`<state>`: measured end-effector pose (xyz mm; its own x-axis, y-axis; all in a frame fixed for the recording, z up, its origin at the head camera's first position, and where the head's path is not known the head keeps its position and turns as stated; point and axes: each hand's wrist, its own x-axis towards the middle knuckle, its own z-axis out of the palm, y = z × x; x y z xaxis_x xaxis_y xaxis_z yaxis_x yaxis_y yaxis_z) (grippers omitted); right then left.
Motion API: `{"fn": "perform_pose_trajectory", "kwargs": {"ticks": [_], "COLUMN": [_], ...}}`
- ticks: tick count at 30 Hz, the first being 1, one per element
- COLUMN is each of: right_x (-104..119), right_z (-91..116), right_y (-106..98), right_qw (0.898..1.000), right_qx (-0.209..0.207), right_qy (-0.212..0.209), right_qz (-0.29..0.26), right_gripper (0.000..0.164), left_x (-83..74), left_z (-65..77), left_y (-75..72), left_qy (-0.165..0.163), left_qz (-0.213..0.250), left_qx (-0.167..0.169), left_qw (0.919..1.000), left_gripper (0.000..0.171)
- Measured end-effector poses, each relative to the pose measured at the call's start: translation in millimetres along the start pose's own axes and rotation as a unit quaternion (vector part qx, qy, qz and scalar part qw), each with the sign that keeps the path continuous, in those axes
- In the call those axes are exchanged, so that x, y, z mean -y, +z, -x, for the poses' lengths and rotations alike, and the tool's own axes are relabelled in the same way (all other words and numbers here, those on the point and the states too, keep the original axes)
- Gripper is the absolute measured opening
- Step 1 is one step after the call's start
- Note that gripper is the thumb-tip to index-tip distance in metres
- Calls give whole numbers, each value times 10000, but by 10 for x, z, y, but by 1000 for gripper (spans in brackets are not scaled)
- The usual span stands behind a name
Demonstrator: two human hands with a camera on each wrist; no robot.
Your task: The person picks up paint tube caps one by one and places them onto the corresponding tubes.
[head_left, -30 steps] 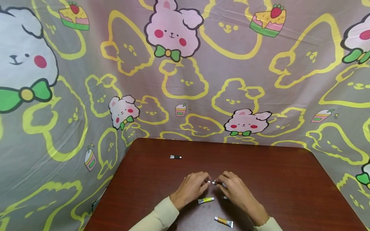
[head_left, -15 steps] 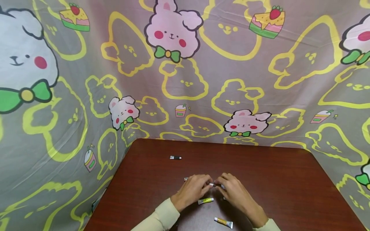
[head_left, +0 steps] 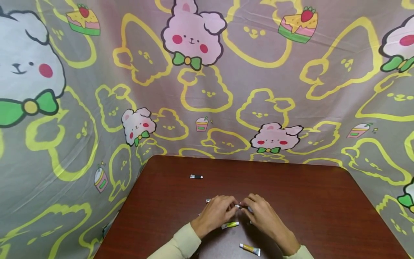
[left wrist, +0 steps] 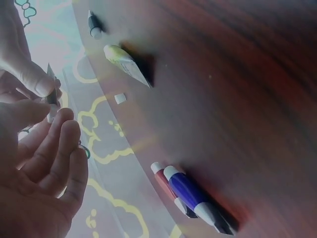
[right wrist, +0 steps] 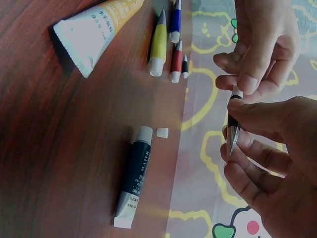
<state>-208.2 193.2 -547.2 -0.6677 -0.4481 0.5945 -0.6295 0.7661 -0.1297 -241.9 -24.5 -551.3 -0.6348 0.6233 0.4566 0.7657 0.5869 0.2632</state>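
Over the table, both hands meet at a small dark paint tube [right wrist: 233,121] with a silvery crimped end. My right hand [head_left: 263,217] holds its body between thumb and fingers. At the tube's mouth, my left hand [head_left: 216,213] pinches a white cap [right wrist: 237,91] with thumb and forefinger. Its other fingers spread loosely in the left wrist view. A separate small white cap [right wrist: 162,132] lies on the table beside a dark blue tube [right wrist: 133,181]. Just below the left hand lies a yellow tube [head_left: 230,225].
An ochre tube [head_left: 250,249] lies nearest the table's front. A black tube [head_left: 196,176] is farther back. Blue [left wrist: 190,191] and red [left wrist: 168,184] tubes lie side by side near the left hand. Patterned cloth [head_left: 207,90] hangs behind the brown table [head_left: 307,190].
The left hand brings the white cap rightward and slightly down to the tube's mouth, closing the gap between them. Over the last half second the hands barely move.
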Motion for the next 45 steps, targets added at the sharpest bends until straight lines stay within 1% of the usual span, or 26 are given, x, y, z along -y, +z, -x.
{"fn": "perform_pose_trajectory", "kwargs": {"ticks": [2, 6, 10, 15, 21, 23, 26, 30, 33, 38, 41, 45], "right_x": [-3, -14, -16, -8, -3, -3, -4, -8, -7, -5, -7, -7], "right_z": [7, 26, 34, 27, 29, 35, 36, 34, 39, 35, 25, 17], "right_y": [-1, 2, -4, -22, -17, -14, -6, 4, 12, 14, 14, 17], "right_qw": [10000, 9999, 9998, 9997, 9997, 9997, 9997, 9995, 9994, 9993, 9993, 9993], "right_qx": [-23, -53, -113, -100, -144, -168, -174, -142, -91, -54, -103, -176], "right_qy": [-9, -84, -167, -118, -53, -66, -91, -101, -66, -34, -45, -41], "right_qz": [-12, -31, -93, -174, -204, -185, -160, -258, -331, -379, -351, -341], "right_gripper": [24, 24, 25, 25, 25, 25, 26, 25, 25, 24, 24, 25], "left_x": [-5, -7, -7, -12, -17, -14, -4, 16, 25, 26, 30, 35], "left_z": [-4, 1, 4, -1, 5, 9, 12, 11, 9, 7, 8, 12], "left_y": [1, 4, 18, 33, 21, 19, 14, 1, -6, -23, -28, -33], "left_qy": [-48, -24, 2, 35, 116, 66, -48, -140, -100, 5, 101, 204], "left_qz": [21, 125, 188, 100, 81, 140, 254, 343, 445, 617, 602, 577], "left_qx": [47, 126, 158, 67, -74, -46, -18, 1, 53, 125, 111, 95], "left_qw": [10000, 9998, 9997, 9999, 9999, 9999, 9997, 9993, 9989, 9980, 9981, 9981], "left_gripper": [6, 6, 10, 16, 7, 5, 8, 8, 7, 12, 14, 12]}}
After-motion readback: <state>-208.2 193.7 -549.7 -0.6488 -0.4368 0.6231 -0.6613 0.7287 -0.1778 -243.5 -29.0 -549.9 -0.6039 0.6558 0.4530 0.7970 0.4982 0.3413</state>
